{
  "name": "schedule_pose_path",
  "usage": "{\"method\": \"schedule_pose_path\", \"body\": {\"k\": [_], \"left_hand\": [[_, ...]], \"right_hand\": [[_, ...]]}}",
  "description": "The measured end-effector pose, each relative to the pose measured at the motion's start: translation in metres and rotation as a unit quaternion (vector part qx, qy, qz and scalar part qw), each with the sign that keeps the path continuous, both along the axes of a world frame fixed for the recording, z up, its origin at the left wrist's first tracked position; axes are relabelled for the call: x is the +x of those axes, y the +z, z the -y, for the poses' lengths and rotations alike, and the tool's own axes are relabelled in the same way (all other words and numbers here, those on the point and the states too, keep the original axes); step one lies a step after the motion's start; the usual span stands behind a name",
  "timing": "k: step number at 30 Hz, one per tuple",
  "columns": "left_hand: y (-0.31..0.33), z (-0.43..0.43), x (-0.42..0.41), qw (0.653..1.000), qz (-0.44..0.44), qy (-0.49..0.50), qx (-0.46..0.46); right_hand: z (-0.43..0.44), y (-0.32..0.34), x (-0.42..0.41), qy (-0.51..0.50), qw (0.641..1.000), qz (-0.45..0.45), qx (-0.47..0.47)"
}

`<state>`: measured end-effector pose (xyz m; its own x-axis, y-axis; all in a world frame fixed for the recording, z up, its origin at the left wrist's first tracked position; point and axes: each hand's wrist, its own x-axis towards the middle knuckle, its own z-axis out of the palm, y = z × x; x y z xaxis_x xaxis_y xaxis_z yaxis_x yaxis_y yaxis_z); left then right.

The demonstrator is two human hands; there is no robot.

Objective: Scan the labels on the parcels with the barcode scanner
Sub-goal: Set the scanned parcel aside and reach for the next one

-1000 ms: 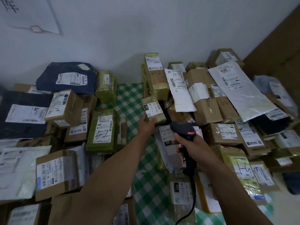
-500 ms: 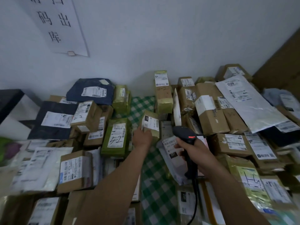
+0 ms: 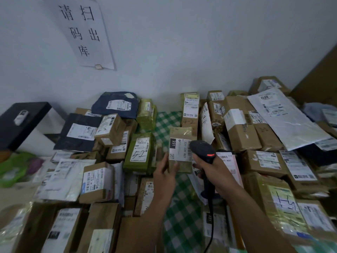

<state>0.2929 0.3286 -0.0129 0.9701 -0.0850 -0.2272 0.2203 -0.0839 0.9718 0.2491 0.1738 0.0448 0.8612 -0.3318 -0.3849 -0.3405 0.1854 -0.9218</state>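
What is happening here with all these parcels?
A person is scanning parcels. The left hand holds up a small brown parcel, its label marked 231 facing the camera. The right hand grips a black barcode scanner close beside that label. Other parcels lie heaped around a green checked cloth.

barcode scanner (image 3: 202,149) matt black plastic; parcel (image 3: 180,133) just left of it brown cardboard under glossy tape, matt paper label (image 3: 179,151); tablecloth (image 3: 166,121) behind it woven check cloth; mailer (image 3: 284,121) right of it crinkled glossy white plastic.
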Motion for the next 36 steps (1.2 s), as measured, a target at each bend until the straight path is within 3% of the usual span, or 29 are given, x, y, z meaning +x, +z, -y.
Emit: {"method": "schedule_pose_path", "body": {"k": [8, 12, 18, 24, 36], "left_hand": [[0.020, -0.015, 0.022, 0.991, 0.088, -0.028, 0.098], [0.053, -0.028, 0.053, 0.965, 0.156, -0.111, 0.181], [0.079, -0.043, 0.082, 0.916, 0.206, -0.195, 0.284], [0.078, -0.052, 0.084, 0.902, 0.225, -0.201, 0.310], [0.073, -0.062, 0.082, 0.907, 0.223, -0.179, 0.310]], "right_hand": [[0.010, 0.029, -0.021, 0.070, 0.994, 0.020, -0.084], [0.015, 0.037, -0.026, 0.111, 0.978, 0.019, -0.178], [0.015, 0.033, -0.026, 0.146, 0.969, 0.009, -0.199], [0.010, 0.040, -0.031, 0.178, 0.964, 0.017, -0.196], [0.005, 0.052, -0.034, 0.209, 0.959, 0.034, -0.187]]}}
